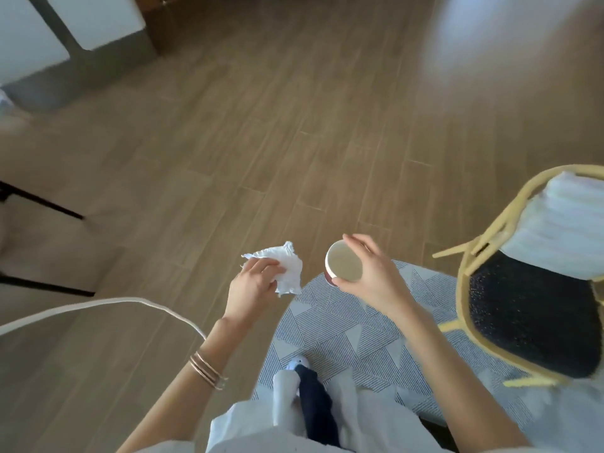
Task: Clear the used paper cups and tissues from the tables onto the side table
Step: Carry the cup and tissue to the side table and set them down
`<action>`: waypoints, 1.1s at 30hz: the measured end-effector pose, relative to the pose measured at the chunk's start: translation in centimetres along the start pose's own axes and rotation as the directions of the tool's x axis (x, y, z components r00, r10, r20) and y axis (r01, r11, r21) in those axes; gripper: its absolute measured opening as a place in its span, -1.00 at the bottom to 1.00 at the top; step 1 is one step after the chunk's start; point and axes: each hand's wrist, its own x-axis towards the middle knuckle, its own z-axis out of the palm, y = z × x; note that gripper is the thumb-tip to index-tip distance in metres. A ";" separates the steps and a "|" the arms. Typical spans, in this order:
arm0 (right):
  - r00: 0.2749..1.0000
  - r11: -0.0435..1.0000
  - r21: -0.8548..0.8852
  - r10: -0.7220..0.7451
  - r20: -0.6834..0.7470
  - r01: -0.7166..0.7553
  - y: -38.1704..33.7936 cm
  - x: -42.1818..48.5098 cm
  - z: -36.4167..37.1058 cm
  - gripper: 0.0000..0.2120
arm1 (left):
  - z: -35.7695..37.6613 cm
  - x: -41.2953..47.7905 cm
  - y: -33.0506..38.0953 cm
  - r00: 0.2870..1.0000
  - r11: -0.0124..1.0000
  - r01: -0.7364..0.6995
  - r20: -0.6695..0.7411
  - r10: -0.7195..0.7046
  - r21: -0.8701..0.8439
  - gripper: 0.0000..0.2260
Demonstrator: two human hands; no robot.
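My left hand point(253, 286) grips a crumpled white tissue point(287, 268), held out over the wooden floor. My right hand point(371, 273) holds a paper cup point(343, 264) by its side. The cup's pale inside faces up and looks empty, and a dark red outer wall shows at its lower left. Both hands are at about the same height, a short gap apart, in the lower middle of the view. No table top shows in this frame.
A yellow-framed chair point(464, 273) with a dark seat and a white cloth stands at the right. A patterned grey rug point(343, 325) lies under my feet. Thin black furniture legs point(42, 201) sit at the left, a white cable point(98, 304) crosses the floor, and white cabinets point(94, 21) stand far left.
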 end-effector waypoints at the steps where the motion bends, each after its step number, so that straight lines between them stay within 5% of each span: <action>1: 1.000 1.000 0.009 -0.018 0.006 0.018 -1.0 1.3 0.3 -0.30 | -0.8 0.6 -1.0 1.000 1.000 0.008 -0.015 -0.008 0.009 -0.71; 10: 0.978 0.986 -0.008 -0.162 0.131 0.165 -6.3 11.8 3.3 -0.30 | -5.6 4.8 -7.8 0.972 0.986 0.166 -0.169 -0.164 0.000 -0.70; 22: 0.946 0.969 0.041 -0.245 0.210 0.242 -9.5 32.1 4.6 -0.32 | -10.1 19.7 -15.9 0.941 0.947 0.318 -0.132 -0.310 0.042 -0.66; 33: 0.946 0.958 0.025 -0.287 0.151 0.286 -13.4 52.0 2.1 -0.29 | -17.3 38.4 -21.4 0.943 0.960 0.276 -0.206 -0.262 0.045 -0.66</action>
